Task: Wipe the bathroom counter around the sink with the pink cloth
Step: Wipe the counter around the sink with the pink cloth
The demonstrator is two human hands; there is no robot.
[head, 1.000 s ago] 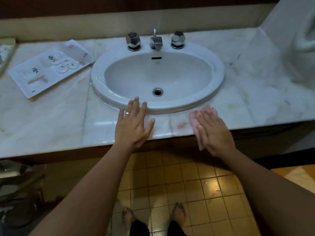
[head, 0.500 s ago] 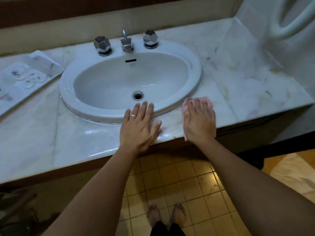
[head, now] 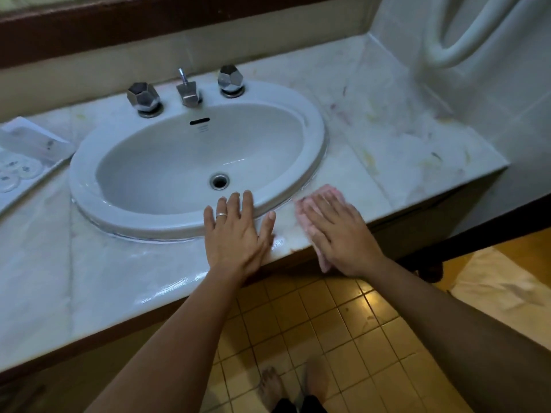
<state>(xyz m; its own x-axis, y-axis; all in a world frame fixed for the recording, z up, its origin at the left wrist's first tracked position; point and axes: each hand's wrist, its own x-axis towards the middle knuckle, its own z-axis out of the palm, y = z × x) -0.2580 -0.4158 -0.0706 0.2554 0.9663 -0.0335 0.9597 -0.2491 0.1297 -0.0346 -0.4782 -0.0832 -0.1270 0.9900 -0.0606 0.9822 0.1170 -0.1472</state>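
The right hand (head: 340, 234) lies flat, fingers straight, pressing a crumpled pink cloth (head: 326, 192) onto the pale marble tabletop (head: 387, 138) at its front edge, just right of the oval white ceramic sink (head: 316, 135). The cloth shows beyond the fingertips and under the palm. The left hand (head: 235, 236) rests flat and relaxed, holding nothing, fingers on the sink's front rim.

We find no text that we can read here. Small dark marks sit under the overflow slot of the sink (head: 316, 138), and printing shows on the white packets (head: 18, 171) at the counter's left edge, but both are too blurred to make out
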